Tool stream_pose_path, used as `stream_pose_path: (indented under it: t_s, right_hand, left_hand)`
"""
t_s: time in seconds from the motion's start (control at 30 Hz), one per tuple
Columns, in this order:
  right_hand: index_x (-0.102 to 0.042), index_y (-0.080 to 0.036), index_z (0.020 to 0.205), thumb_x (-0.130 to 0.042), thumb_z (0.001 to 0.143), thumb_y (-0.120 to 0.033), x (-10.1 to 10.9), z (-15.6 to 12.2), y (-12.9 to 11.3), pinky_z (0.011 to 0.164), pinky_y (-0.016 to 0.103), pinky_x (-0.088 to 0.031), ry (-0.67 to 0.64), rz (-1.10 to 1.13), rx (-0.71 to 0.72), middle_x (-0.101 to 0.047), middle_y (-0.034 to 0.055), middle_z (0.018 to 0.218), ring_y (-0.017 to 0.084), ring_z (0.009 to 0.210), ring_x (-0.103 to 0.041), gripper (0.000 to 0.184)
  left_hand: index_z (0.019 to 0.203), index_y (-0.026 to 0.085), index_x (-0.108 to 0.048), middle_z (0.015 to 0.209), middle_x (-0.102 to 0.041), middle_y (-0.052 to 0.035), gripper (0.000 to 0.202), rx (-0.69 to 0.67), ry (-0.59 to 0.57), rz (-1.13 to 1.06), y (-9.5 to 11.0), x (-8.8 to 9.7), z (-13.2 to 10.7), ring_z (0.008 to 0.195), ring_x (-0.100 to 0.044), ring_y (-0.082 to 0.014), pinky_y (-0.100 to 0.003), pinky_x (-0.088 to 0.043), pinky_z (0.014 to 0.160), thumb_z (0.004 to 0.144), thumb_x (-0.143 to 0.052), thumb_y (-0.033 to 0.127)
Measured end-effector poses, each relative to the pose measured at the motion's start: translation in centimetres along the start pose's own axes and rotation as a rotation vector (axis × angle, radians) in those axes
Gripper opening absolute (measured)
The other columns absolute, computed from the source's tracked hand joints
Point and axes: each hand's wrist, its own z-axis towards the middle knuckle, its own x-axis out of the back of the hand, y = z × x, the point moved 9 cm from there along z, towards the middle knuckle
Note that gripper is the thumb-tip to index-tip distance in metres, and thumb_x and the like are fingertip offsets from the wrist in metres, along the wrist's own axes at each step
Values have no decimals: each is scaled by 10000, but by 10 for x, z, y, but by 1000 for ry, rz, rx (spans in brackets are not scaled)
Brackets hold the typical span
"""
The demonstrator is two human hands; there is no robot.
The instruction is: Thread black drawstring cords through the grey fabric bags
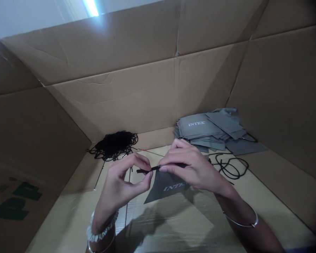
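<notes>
Left hand point(118, 186) and right hand point(192, 168) pinch a thin black cord point(149, 169) above a grey fabric INTEX pouch point(164, 186).

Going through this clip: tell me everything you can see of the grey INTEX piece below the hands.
The grey INTEX fabric piece is matte, printed in white capitals, and narrows to a corner at lower left. Its top passes behind the right hand, beside a black cord. Whether it touches the cardboard below cannot be told.
</notes>
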Motion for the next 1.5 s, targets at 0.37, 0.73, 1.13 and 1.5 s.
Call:
stream_pose_path:
  t_s: [0.37, 0.73, 1.13, 1.5]
  right_hand:
    - [-647, -199, 1002, -530, 984, -266, -3, 0, -2, 769, 322, -331, -23, -52, -29, -665, -10, 890, 153, 811, -472, 136]
    - [-621, -178, 949, -481, 1004, -271, -16, 1, -13, 749, 286, -374, -126, 59, 114, -638, -1, 830, 134, 773, -485, 177]
    - [-657, -148, 889, -426, 1012, -249, -17, -4, -27, 670, 299, -382, -59, 23, 374, -603, 16, 682, 141, 702, -516, 280]
    - [-629, -153, 913, -449, 1004, -254, -11, 0, -18, 680, 290, -397, -9, 42, 262, -608, 17, 737, 136, 709, -507, 225]
  left_hand:
    - [950, 201, -615, 880, -676, 15, 235, -72, 9, 94, 6, -4, -2, 827, -645, -96, -199, -508, 786, 796, -697, 43]
    - [858, 191, -620, 789, -676, 1, 210, -57, -23, 13, 7, -3, -4, 740, -653, -129, -253, -532, 697, 758, -698, 24]
    - [759, 195, -593, 685, -652, -7, 243, -107, -66, 46, 21, 1, -8, 599, -622, -159, -301, -519, 557, 658, -683, -7]
    - [976, 244, -655, 864, -711, 9, 260, -36, -55, 113, 12, 8, -11, 787, -680, -153, -259, -545, 734, 787, -703, 71]
